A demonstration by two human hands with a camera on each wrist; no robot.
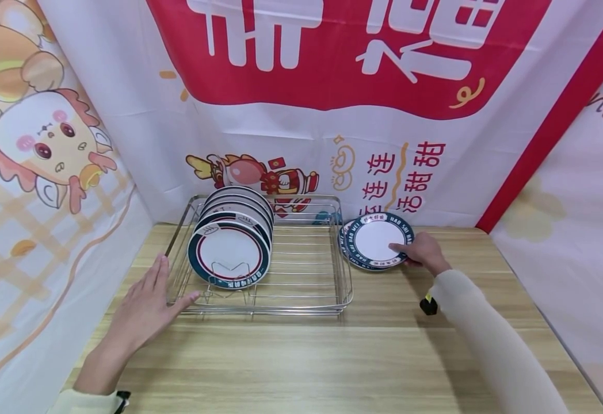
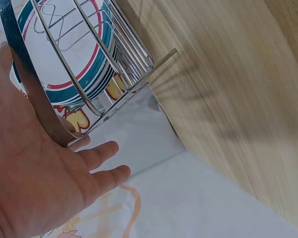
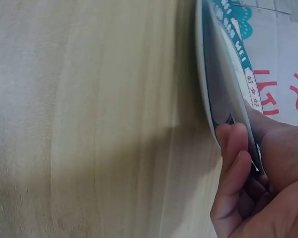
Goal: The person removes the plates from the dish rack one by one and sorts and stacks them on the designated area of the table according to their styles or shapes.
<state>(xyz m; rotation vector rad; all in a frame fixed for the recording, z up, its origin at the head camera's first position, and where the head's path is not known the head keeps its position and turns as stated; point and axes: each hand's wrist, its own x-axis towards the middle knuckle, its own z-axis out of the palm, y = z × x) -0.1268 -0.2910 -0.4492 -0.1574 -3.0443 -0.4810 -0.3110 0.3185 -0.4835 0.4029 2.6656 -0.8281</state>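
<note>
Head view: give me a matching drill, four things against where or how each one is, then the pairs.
1. left hand
2. right hand
3. dish rack
4. top plate

a. pinched at its rim
b. holds upright plates
c. flat against the rack's front-left corner
d. grips a plate right of the rack

1-c, 2-d, 3-b, 4-a

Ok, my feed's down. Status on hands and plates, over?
Left hand flat, steadying rack. Right hand pinching rim of top plate on stack beside rack. Plates stand in rack's left end; nothing blocking.
</note>
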